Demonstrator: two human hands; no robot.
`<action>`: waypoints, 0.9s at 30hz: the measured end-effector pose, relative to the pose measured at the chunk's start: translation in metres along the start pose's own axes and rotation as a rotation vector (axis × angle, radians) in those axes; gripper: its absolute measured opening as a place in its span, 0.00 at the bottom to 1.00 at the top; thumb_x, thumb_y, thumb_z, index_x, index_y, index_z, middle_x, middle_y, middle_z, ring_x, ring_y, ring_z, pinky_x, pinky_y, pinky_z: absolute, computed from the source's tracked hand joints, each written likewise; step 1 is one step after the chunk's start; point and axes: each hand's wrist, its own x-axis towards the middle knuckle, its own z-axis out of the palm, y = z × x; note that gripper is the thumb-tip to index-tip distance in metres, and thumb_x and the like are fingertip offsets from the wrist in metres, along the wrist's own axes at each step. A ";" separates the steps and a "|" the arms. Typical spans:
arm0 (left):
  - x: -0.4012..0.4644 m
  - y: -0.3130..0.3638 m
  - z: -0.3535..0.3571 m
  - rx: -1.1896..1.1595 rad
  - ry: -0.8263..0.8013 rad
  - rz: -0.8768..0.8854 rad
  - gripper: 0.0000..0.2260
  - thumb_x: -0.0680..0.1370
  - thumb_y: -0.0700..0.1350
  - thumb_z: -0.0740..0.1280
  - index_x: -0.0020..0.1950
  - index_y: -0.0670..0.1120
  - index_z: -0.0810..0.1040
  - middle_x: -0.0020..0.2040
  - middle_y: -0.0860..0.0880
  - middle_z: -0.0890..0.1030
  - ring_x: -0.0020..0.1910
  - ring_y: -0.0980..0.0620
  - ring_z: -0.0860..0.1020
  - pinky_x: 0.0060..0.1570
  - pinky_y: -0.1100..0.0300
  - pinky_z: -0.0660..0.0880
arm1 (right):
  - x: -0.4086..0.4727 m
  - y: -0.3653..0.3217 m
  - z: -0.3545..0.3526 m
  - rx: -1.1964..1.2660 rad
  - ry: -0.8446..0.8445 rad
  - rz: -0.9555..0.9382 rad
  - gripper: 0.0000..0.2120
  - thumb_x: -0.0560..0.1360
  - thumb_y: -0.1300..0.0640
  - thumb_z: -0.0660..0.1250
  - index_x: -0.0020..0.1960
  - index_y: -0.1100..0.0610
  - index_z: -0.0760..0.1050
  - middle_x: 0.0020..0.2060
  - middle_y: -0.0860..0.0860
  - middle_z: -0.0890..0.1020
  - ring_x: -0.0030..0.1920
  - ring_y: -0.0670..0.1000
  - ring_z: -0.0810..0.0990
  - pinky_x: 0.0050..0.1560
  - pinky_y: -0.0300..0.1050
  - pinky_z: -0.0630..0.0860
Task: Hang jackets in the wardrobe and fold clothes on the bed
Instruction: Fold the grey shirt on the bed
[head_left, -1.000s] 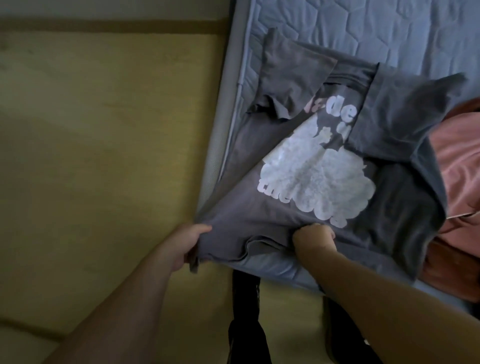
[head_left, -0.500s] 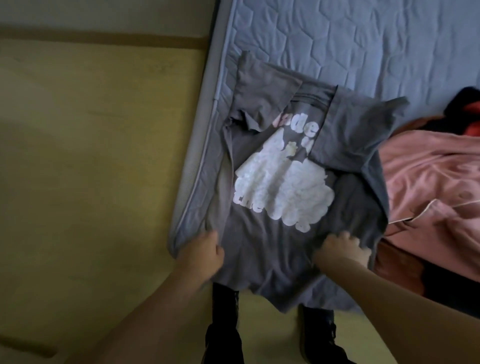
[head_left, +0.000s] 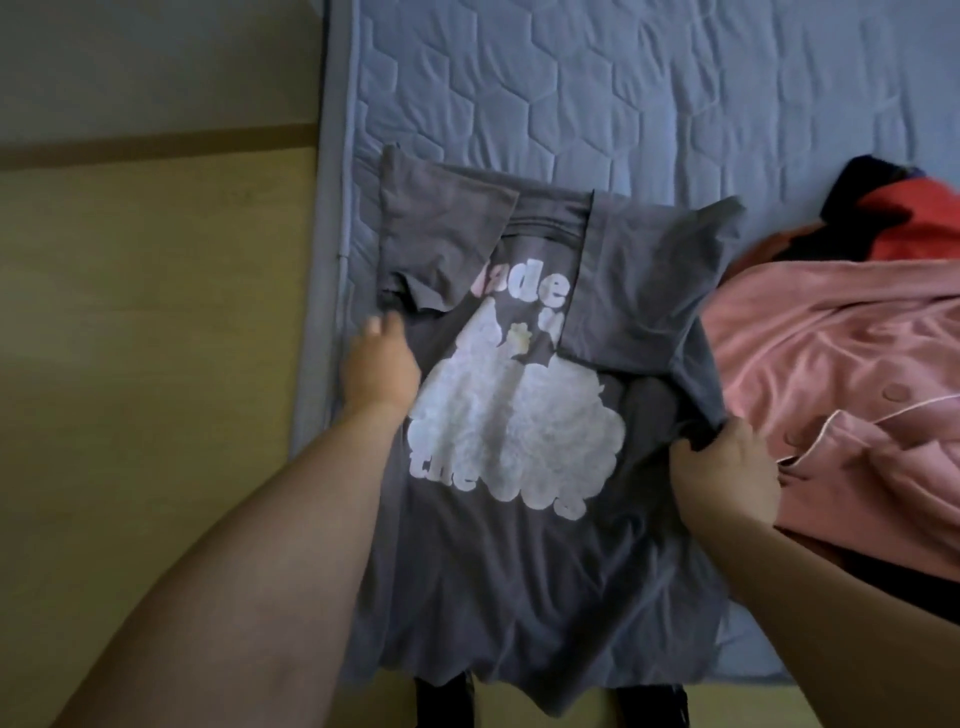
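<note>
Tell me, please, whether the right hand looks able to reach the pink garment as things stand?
Probably yes: the right hand grips the T-shirt's right edge, right beside the pink garment, with nothing between them. It would have to release the T-shirt first.

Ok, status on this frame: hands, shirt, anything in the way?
Left hand on grey T-shirt, grip unclear. Right hand pinches its right edge. Pink garment lies beside it.

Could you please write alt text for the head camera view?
A person's left hand rests on a grey printed T-shirt on a blue quilted bed, while the right hand grips its right edge. Pink clothing lies alongside.
</note>
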 end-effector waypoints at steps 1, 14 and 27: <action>-0.006 0.009 0.005 0.181 -0.018 0.171 0.26 0.79 0.38 0.57 0.77 0.40 0.56 0.67 0.40 0.66 0.61 0.38 0.70 0.57 0.46 0.72 | 0.000 0.002 0.000 -0.018 -0.004 -0.039 0.12 0.74 0.54 0.64 0.51 0.61 0.67 0.52 0.65 0.76 0.54 0.67 0.75 0.51 0.58 0.71; -0.060 0.166 -0.017 0.363 -0.044 1.368 0.26 0.73 0.46 0.58 0.73 0.48 0.67 0.71 0.45 0.68 0.66 0.42 0.69 0.62 0.48 0.69 | -0.047 0.055 0.010 0.047 -0.172 0.175 0.15 0.73 0.49 0.65 0.49 0.58 0.65 0.49 0.62 0.79 0.52 0.64 0.78 0.48 0.53 0.72; -0.065 0.208 0.001 0.832 -0.049 1.400 0.18 0.80 0.42 0.48 0.67 0.45 0.68 0.67 0.39 0.68 0.62 0.38 0.70 0.61 0.44 0.67 | -0.149 0.102 0.034 -0.169 -0.343 -0.352 0.17 0.69 0.62 0.70 0.54 0.55 0.68 0.50 0.54 0.70 0.39 0.57 0.78 0.29 0.47 0.65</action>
